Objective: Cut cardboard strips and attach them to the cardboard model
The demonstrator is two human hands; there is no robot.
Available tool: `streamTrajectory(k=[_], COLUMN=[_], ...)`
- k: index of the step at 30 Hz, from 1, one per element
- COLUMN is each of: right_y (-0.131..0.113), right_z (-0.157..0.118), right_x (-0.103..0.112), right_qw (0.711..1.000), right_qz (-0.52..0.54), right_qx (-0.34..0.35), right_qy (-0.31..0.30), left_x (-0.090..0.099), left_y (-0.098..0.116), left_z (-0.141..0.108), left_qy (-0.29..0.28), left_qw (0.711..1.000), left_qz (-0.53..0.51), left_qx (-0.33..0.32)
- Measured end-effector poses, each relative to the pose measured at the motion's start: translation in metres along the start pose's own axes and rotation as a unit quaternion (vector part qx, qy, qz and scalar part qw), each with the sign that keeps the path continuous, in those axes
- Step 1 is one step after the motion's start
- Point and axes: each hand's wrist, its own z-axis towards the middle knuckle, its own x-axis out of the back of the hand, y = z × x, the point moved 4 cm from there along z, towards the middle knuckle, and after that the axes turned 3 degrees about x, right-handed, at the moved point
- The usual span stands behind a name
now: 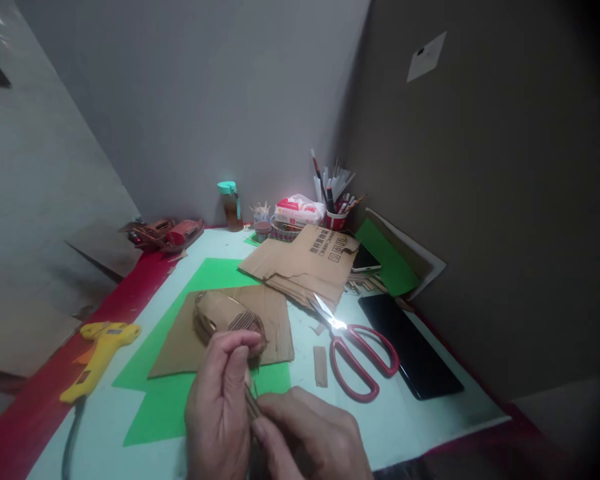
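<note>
My left hand (219, 397) is closed, with thumb and forefinger pinched together around the upper end of a thin brown strip (253, 404), which looks like cardboard. The fingers of my right hand (313, 430) pinch the same strip lower down; its bottom part is hidden. Just beyond my left fingertips, a rounded cardboard model (223, 312) with a ribbed patch rests on a flat cardboard sheet (175, 353). To the right lie red-handled scissors (353, 347), blades apart, and a small cardboard piece (321, 367).
A yellow glue gun (97, 360) lies at the left edge. Green paper (150, 417) is under the cardboard sheet. A black phone (410, 347) is at right. Behind are torn cardboard (300, 263), a bottle (231, 208), a tissue pack (299, 211) and a cup of brushes (336, 219).
</note>
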Motion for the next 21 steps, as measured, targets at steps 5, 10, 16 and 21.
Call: streamTrajectory(k=[5, 10, 16, 21], right_y=[0.003, 0.006, 0.019, 0.017], right_z=[-0.006, -0.006, -0.009, -0.013], right_x=[-0.012, -0.005, -0.006, -0.015], right_qw=[0.997, 0.997, 0.930, 0.917], right_qz=[0.021, 0.031, 0.288, 0.302], right_qx=[0.052, 0.023, -0.222, -0.259], right_qy=[0.061, -0.062, -0.052, -0.040], left_x=[0.000, -0.004, -0.009, -0.008], left_y=[0.002, 0.001, 0.000, 0.004], left_z=[-0.001, 0.003, -0.001, -0.005], left_qy=[-0.013, -0.046, -0.058, -0.062], left_qw=[1.000, 0.992, 0.981, 0.983], left_qz=[-0.017, -0.090, -0.149, -0.168], left_qx=[0.021, 0.076, 0.110, 0.050])
